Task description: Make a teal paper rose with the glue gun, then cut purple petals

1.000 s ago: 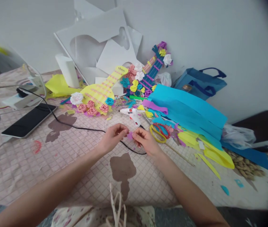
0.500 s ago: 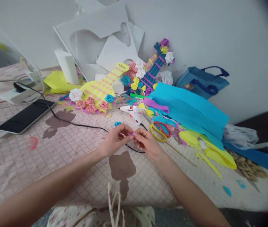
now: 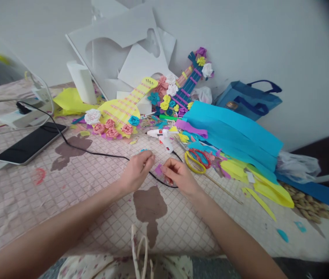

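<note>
A small purple piece of crepe paper (image 3: 159,169) is pinched between the thumb and fingers of my right hand (image 3: 178,174). My left hand (image 3: 137,168) is closed just to its left, thumb pressed to the curled fingers. Whether anything sits in that pinch is hidden. Behind my left hand a blue paper flower (image 3: 143,150) shows only in part. Beyond my hands lies a white glue gun (image 3: 164,139), its black cord (image 3: 100,154) running behind and between my hands.
A yellow paper guitar (image 3: 120,110) with flowers lies at the back, near a blue one (image 3: 189,87). Scissors (image 3: 195,162), a stick (image 3: 224,188) and blue crepe paper (image 3: 234,133) are to the right. A tablet (image 3: 32,143) and power strip (image 3: 21,116) are left.
My hands have moved apart, the left one closing its fingers. The purple paper stays in my right hand and shows more fully. Less of the small blue flower is visible.
</note>
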Demonstrator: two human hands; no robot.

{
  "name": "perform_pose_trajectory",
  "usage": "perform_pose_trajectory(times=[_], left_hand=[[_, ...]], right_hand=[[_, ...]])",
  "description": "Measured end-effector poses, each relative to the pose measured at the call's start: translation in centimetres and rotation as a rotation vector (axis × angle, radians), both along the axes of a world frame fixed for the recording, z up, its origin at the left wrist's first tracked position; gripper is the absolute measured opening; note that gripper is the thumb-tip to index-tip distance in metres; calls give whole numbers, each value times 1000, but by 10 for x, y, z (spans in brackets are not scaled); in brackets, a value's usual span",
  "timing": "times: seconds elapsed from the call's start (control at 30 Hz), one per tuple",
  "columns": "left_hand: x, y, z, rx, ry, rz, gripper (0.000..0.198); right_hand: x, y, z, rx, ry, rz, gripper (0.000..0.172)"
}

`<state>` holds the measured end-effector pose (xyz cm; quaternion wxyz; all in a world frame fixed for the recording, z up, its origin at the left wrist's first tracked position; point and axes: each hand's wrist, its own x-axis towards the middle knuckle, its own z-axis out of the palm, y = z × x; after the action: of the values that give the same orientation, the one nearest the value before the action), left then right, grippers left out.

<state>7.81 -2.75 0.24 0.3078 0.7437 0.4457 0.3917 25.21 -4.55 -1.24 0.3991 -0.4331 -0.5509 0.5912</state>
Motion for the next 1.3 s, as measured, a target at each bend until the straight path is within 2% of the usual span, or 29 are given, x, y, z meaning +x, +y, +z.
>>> perform_pose_trajectory(times=[0.07,0.2,0.3,0.47,0.63,0.7,0.83,0.9,1.03,1.17,1.3], left_hand=[[0,0,0,-11,0,0,35],[1,-2,1,-4,14,-150,24],[0,1,-1,-24,4,-129,23],[-2,8,-7,-114,-96,-72,27],[6,4,-10,-325,-379,-224,23],[8,4,-12,-400,-487,-237,22],[7,6,-18,-459,-546,-260,23],[7,8,-21,-458,-531,-303,25],[6,8,-24,-420,-474,-348,21],[4,7,-24,-267,-391,-341,10],[3,3,-20,-90,-229,-329,15]], right_hand=[[0,-1,0,43,-46,-35,30],[-1,-2,1,138,-154,-48,30],[0,-2,2,157,-169,-30,28],[2,2,0,109,-30,-104,27],[-1,2,-5,13,106,-142,27],[-2,2,-5,-9,131,-140,28],[1,4,-3,-89,168,-138,41],[3,5,-1,-100,126,-118,39],[6,7,1,-63,40,-106,21],[5,7,2,-56,68,-175,18],[2,5,4,-83,109,-210,18]])
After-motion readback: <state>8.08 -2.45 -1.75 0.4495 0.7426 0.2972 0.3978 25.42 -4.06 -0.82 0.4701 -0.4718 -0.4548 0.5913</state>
